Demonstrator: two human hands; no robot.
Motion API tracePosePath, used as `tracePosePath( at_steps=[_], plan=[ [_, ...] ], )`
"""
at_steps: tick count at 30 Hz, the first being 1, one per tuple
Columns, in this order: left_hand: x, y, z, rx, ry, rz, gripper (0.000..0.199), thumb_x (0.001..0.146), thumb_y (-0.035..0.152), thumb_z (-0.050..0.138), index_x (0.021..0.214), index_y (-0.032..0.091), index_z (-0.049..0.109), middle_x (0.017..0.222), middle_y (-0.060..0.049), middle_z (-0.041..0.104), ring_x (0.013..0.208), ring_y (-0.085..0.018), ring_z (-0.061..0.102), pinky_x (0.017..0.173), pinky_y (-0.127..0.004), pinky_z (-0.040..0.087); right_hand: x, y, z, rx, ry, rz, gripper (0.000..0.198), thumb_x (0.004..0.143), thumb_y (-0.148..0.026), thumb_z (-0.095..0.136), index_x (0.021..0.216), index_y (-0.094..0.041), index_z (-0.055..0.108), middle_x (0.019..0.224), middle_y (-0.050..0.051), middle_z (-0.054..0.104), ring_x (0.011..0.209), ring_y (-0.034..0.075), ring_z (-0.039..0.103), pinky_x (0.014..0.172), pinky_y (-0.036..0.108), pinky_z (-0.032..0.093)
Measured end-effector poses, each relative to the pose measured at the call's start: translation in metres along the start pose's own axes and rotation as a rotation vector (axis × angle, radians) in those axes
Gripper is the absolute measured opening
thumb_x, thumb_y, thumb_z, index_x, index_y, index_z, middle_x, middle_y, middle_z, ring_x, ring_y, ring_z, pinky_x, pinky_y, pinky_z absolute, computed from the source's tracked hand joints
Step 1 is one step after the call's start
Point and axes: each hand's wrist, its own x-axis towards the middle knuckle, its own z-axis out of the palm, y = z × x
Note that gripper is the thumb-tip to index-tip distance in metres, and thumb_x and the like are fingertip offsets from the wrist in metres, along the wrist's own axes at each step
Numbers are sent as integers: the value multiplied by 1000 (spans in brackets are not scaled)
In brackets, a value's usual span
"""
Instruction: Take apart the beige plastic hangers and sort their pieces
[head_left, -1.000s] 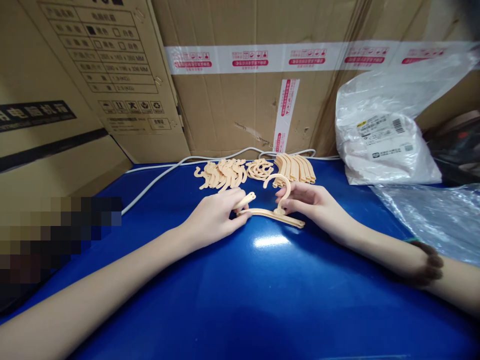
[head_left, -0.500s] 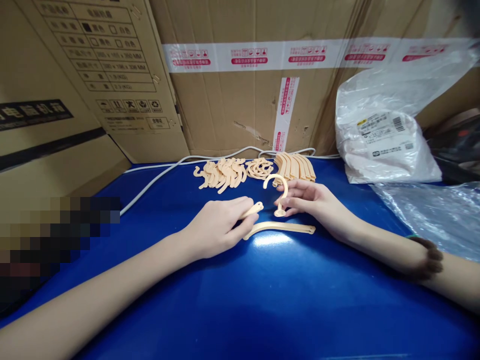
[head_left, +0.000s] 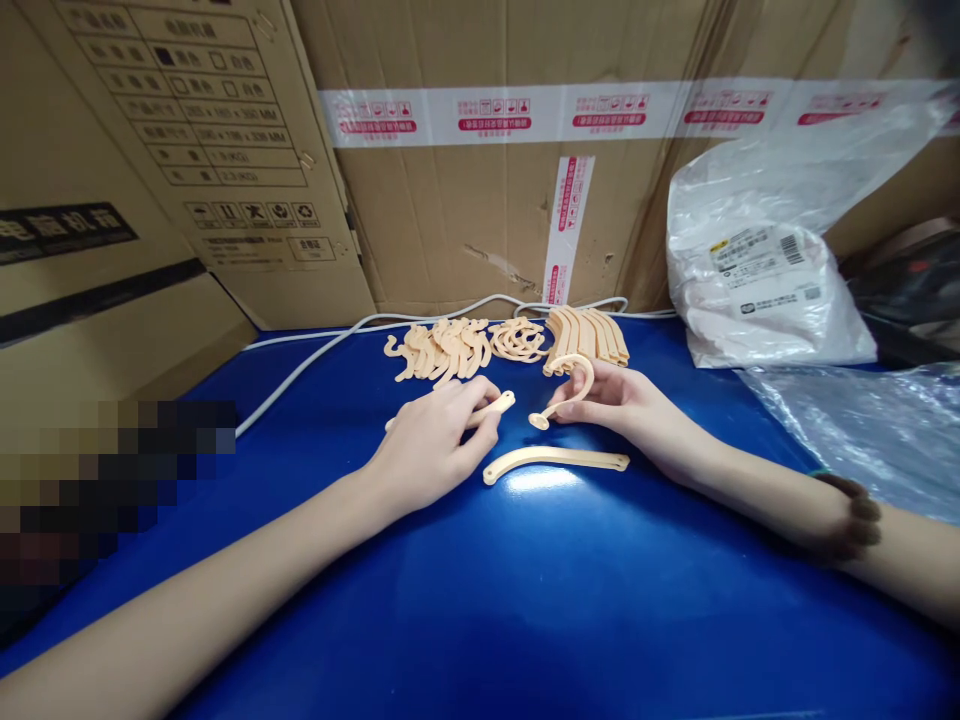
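Note:
My left hand [head_left: 442, 435] is closed around a cream plastic hanger arm [head_left: 495, 408], whose holed end sticks out past the thumb. My right hand [head_left: 611, 395] pinches a cream hanger hook [head_left: 583, 378], with its curve uppermost and its round flat base toward the left hand. The two pieces are apart. Just below both hands, another curved hanger arm [head_left: 555, 456] lies flat on the blue tabletop [head_left: 540, 600]. Behind the hands lie a heap of hooked flat pieces [head_left: 442, 350], a small pile of hooks [head_left: 517, 340] and a row of hanger arms [head_left: 589, 335].
Cardboard boxes [head_left: 480, 220] wall off the back and left. A white cable [head_left: 300, 385] runs along the rear edge. At the right stand a white plastic bag [head_left: 765, 290] and a clear plastic sheet [head_left: 862, 430]. A pixelated patch covers the far left.
My right hand has tilted the hook, swinging its base leftward and its curve to the right. My left hand has turned its hanger arm and shifted slightly left, uncovering the lying arm's left end.

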Motion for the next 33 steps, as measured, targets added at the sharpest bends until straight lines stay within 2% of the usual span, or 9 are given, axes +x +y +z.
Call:
tracePosePath(
  at_steps=[9,12,15,20,28,33],
  plan=[
    [-2,3,2,-15,52,143,9,89,25,50,93,21,57,89,-1,64,84,-19,56,70,-30,41,4,3,-6,22,45,19,30,74,-30,76,79,-21,48,91,2,73,86,16,69,77,29,54],
    [-1,3,2,-24,42,186,8,90,24,49,92,20,56,90,-1,63,84,-18,55,71,-29,40,4,4,-6,20,51,22,29,74,-31,77,89,-20,55,90,2,72,82,15,68,73,27,54],
    [-1,3,1,-34,26,190,9,92,23,49,94,19,56,92,-1,63,87,-18,55,75,-30,41,3,5,-6,17,69,29,38,74,-31,78,104,-19,57,90,3,72,81,14,68,71,26,54],
    [-2,2,1,-60,9,161,10,93,23,48,98,19,57,94,-1,63,90,-19,55,76,-32,40,4,6,-8,32,80,29,56,75,-30,77,123,-21,51,92,2,72,80,15,66,71,27,53],
    [-4,4,-1,-65,3,274,13,97,21,45,101,17,56,93,-2,59,85,-17,52,74,-30,39,3,7,-8,57,65,36,68,73,-29,79,131,-21,45,90,2,70,76,13,63,68,25,51],
    [-5,4,-1,-32,11,354,17,102,21,40,107,14,55,95,-3,57,87,-16,52,77,-28,40,3,5,-11,88,-8,20,70,76,-25,77,138,-27,43,87,-1,70,72,9,60,69,23,49]
  ],
)
